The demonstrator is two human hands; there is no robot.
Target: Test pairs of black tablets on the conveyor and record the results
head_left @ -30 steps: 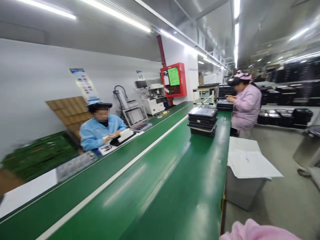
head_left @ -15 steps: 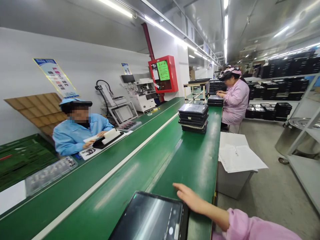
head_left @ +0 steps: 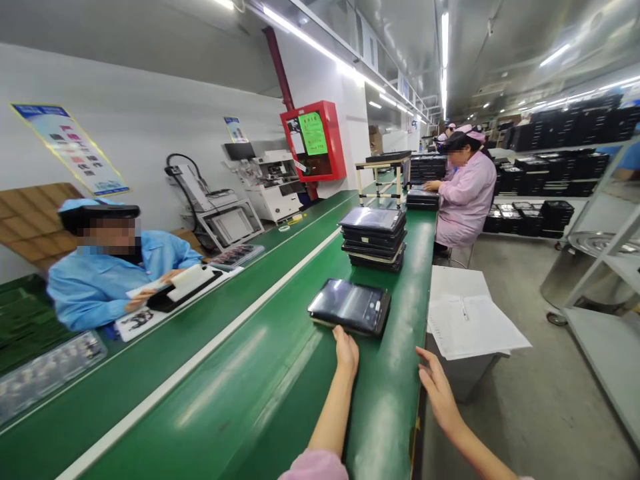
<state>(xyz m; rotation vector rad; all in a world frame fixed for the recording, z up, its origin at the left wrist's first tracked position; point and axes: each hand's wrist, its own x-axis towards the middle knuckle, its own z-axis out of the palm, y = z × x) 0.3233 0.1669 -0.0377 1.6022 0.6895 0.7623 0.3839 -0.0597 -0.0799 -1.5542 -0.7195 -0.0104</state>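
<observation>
On the green bench ahead lies a small stack of black tablet-like panels (head_left: 347,305), its glossy screen facing up. My left hand (head_left: 346,350) reaches to its near edge, fingers bent together against the edge; the thumb's grip is partly hidden. By the bench's right edge, my right hand (head_left: 436,383) is held with fingers apart and nothing in it. Just beyond the panels stands a taller stack of similar black panels (head_left: 373,243), touched by neither hand.
A person in blue (head_left: 120,273) works across the green bench (head_left: 210,400). Farther along sits a person in pink (head_left: 467,193) near a small rack (head_left: 383,173). Papers (head_left: 470,320) lie on a grey bin at right, beside a metal cart (head_left: 605,347).
The glossy panels have moved away from me along the bench, towards the taller stack. My left hand has come into view; my right hand has left the panels and moved right.
</observation>
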